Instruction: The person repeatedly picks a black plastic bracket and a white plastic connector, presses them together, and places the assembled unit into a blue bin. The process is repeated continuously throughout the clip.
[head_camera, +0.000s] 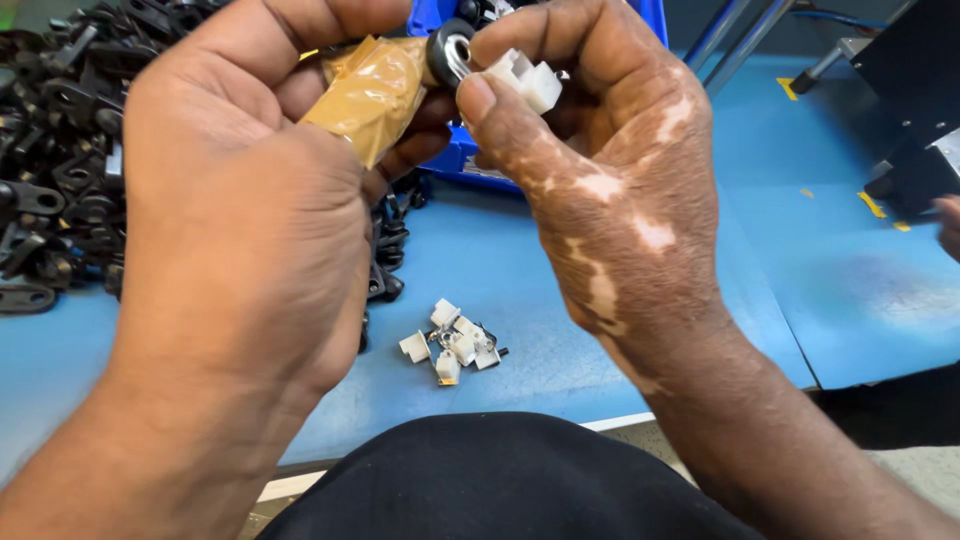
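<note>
My left hand (240, 190) is raised close to the camera and grips a small part wrapped in amber tape (372, 90), with a black ring and metal centre (450, 52) at its end. My right hand (600, 170) pinches white plastic connector pieces (527, 80) against that ring with thumb and fingers. The two hands meet above the blue work table (500, 260). Below them a small cluster of white plastic connectors (455, 343) lies on the table near its front edge.
A big heap of black plastic parts (60, 150) fills the left side of the table. A blue bin (470, 165) stands behind my hands. A dark machine (915, 100) sits at the right, with another person's fingertip (950, 225) at the frame edge.
</note>
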